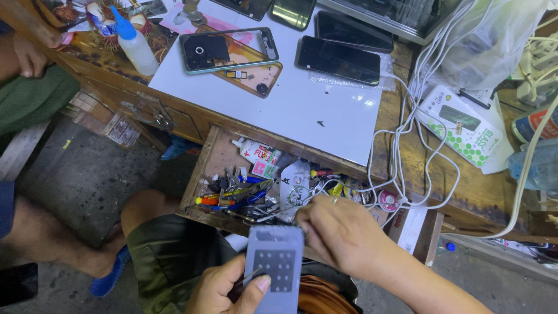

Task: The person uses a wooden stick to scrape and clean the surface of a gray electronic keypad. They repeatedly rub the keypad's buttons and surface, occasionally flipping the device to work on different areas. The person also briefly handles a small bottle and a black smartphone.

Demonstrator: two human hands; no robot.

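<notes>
- Grey card (275, 261), a flat rectangular piece with a grid of dark squares on its face, sits low in the scene over the person's lap, just near of the open drawer (200, 174).
- Left hand (224, 288) holds it from below: the thumb presses the lower face, the fingers are hidden behind, so the grip is closed on the card. A thin dark tool (249, 277) also lies under that thumb; what it is cannot be told.
- Long axis of the card runs near to far, almost upright in the view, its far end pointing at the drawer.
- Right hand (340, 229) comes in from the right and meets the card's far right corner. Its fingers are curled tight at that corner; whether they pinch the card's edge or some small part there is hidden by the knuckles.
- Of the two, the left carries the card, while the right works only at its top edge, so the card lies to the left of and slightly nearer than the right hand.
- Drawer holds a heap of small tools (238, 195), screwdrivers and packets.
- On the worktop (325, 116) beyond lie an opened phone frame (228, 50), dark phones (338, 59), a squeeze bottle (135, 44), and white cables (407, 145) trailing to the right.
- Another person's hand (26, 55) rests at the far left.
</notes>
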